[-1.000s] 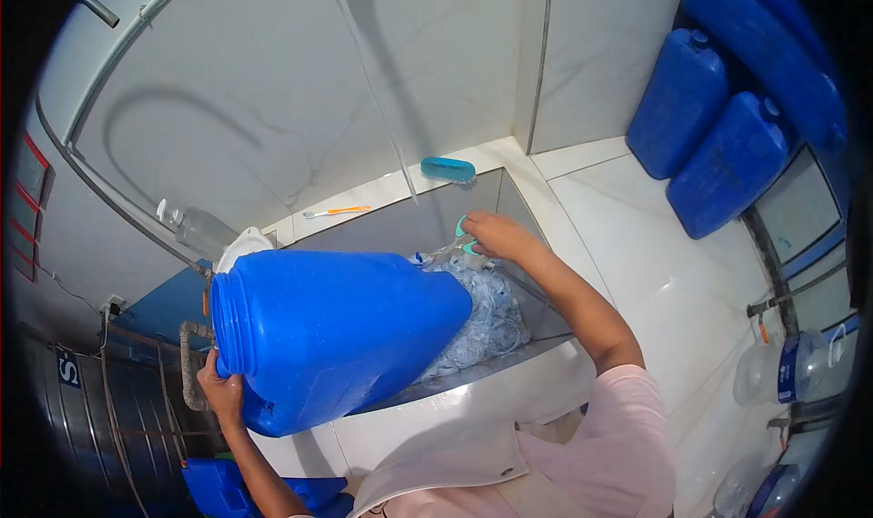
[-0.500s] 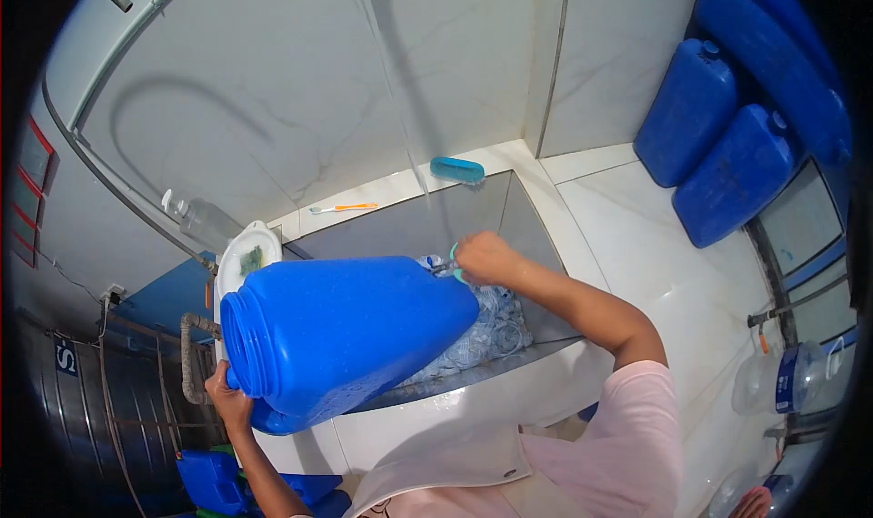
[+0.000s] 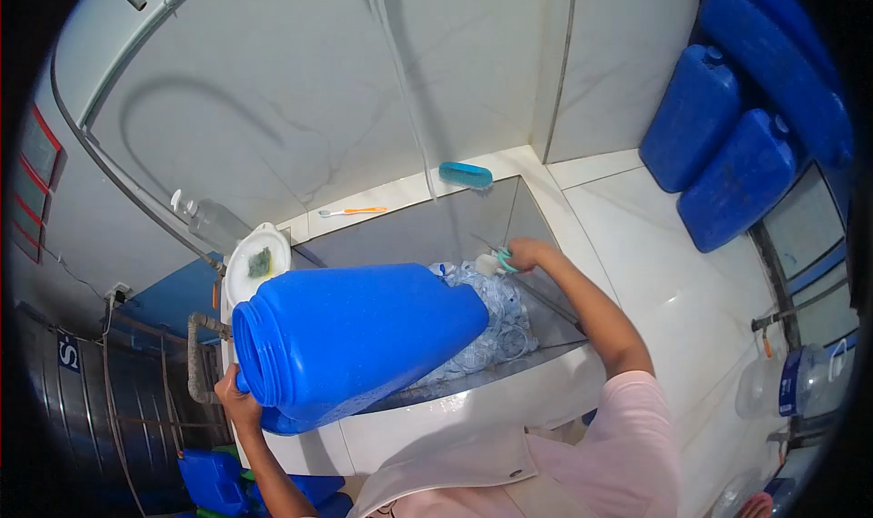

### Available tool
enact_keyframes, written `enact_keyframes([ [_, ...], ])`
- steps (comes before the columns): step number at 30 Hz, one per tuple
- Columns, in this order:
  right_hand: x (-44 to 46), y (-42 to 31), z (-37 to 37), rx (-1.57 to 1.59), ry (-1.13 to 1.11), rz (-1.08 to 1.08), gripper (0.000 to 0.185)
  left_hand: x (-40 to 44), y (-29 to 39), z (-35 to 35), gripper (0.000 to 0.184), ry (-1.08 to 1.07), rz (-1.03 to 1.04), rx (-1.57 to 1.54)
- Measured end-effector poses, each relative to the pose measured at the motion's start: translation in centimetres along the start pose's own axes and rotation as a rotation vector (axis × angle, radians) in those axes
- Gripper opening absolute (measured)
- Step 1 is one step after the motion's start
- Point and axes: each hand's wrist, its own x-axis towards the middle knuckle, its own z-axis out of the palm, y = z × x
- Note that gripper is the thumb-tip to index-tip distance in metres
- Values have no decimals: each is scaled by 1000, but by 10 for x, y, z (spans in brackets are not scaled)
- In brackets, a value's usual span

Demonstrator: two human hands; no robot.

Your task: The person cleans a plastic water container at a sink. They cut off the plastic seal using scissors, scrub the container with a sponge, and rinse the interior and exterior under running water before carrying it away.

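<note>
A large blue plastic jerrycan [image 3: 364, 336] lies on its side across the sink [image 3: 391, 236], its uncapped mouth facing left. My left hand [image 3: 236, 400] is closed around its handle near the mouth. My right hand [image 3: 530, 256] grips mint-green-handled scissors [image 3: 506, 261], a thin blade pointing up and left. A small white piece [image 3: 489, 264] is beside the scissors; whether it is held, I cannot tell. Below lies a heap of crumpled clear-and-blue plastic pieces [image 3: 496, 327], partly hidden by the jerrycan.
A teal brush [image 3: 466, 174] and an orange toothbrush [image 3: 355, 211] lie on the back ledge. At left are a white dish with a green sponge [image 3: 260, 263] and a pump bottle [image 3: 214, 224]. Water streams from a hose [image 3: 400, 72]. More blue jerrycans [image 3: 737, 181] stand at right.
My right hand has moved right with the scissors, away from the jerrycan's end and over the plastic heap. My left hand keeps its hold on the handle.
</note>
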Motion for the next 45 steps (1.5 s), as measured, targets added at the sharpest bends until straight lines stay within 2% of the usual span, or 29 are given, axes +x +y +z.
enact_keyframes([
  [1, 12, 5, 12, 1, 2, 7, 34, -1, 1, 0, 29, 5, -21, -18],
  [3, 32, 0, 49, 1204, -89, -153, 45, -3, -1, 0, 28, -1, 1, -13],
  [5, 32, -38, 63, 1435, -134, -80, 37, -2, -2, -2, 28, -1, 23, 3],
  [6, 39, -49, 69, 1436, -138, -86, 37, -4, -1, -2, 28, 3, 19, -5],
  [8, 50, -65, 75, 1543, -120, -204, 27, -6, 2, -2, 27, 15, 8, 2],
  [12, 39, -64, 64, 1482, -142, -270, 19, -7, 0, -5, 27, 7, 26, 47],
  [14, 29, -57, 56, 1361, -15, -259, 15, -8, -6, -5, 26, 11, 11, 12],
  [17, 28, -38, 38, 1159, 63, -334, 16, -5, -3, -4, 24, -47, -12, -13],
  [19, 36, -33, 33, 1146, 77, -355, 18, -2, 9, 5, 22, -52, 16, -2],
  [21, 45, -27, 31, 731, 223, -106, 24, -4, 16, 13, 20, -61, 34, 11],
  [22, 50, -19, 38, 726, 220, -108, 24, -4, 15, 19, 18, -99, 39, 64],
  [24, 52, -5, 48, -85, 609, 43, 34, -1, 26, 29, 15, -104, 109, 111],
  [25, 55, -1, 42, -86, 617, 38, 34, 0, 28, 31, 15, -95, 111, 113],
  [27, 60, 0, 30, 51, 373, 35, 40, 1, 30, 35, 15, -164, 91, 162],
  [28, 64, -4, 19, 49, 376, 30, 40, 0, 31, 36, 13, -180, 49, 167],
  [30, 79, -15, -16, 280, 313, -164, 40, 0, 29, 44, 12, -154, 16, 154],
  [32, 70, -56, -53, 347, 378, -214, 41, -2, 25, 54, 10, -136, -11, 140],
  [34, 116, -79, -62, 284, 827, -427, 39, -4, 22, 66, 11, -136, -104, 122],
  [35, 135, -87, -67, 282, 828, -426, 39, -4, 22, 73, 11, -135, -104, 121],
  [37, 155, -106, -79, 103, 701, -679, 33, -5, 25, 85, 14, -157, -181, 48],
  [41, 129, -107, -82, 118, 562, -635, 27, -8, 28, 106, 19, -240, -265, 69],
  [43, 92, -99, -74, 464, 82, -383, 22, -7, 30, 120, 22, -303, -309, 63],
  [44, 78, -101, -63, 686, 66, -301, 19, -7, 32, 130, 24, -354, -347, 81],
  [45, 68, -102, -59, 678, 63, -289, 19, -8, 35, 139, 27, -407, -383, 99],
])
